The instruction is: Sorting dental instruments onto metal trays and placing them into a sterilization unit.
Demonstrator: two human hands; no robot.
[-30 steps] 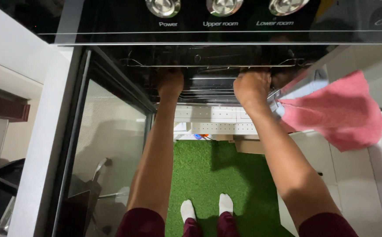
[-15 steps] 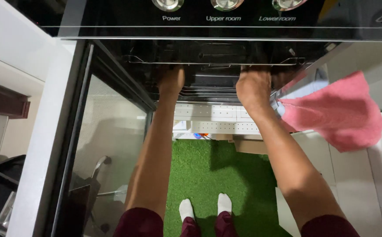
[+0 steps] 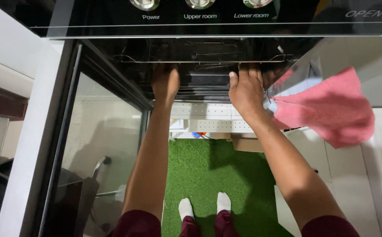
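Inside oven (image 3: 208, 48) mouth, left hand (image 3: 165, 83) and right hand (image 3: 245, 90) are gripping dark wire rack (image 3: 202, 59); glass door (image 3: 99, 145) standing open left, pink cloth (image 3: 331, 109) hanging right.

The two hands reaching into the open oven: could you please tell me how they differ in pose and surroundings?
The left hand reaches further in, its fingers lost in the dark cavity, while the right hand stays nearer the front, thumb plainly visible. A pink cloth hangs beside the right hand; the open glass door stands beside the left hand. Both are bare and meet the wire rack; whether they grip it is unclear.
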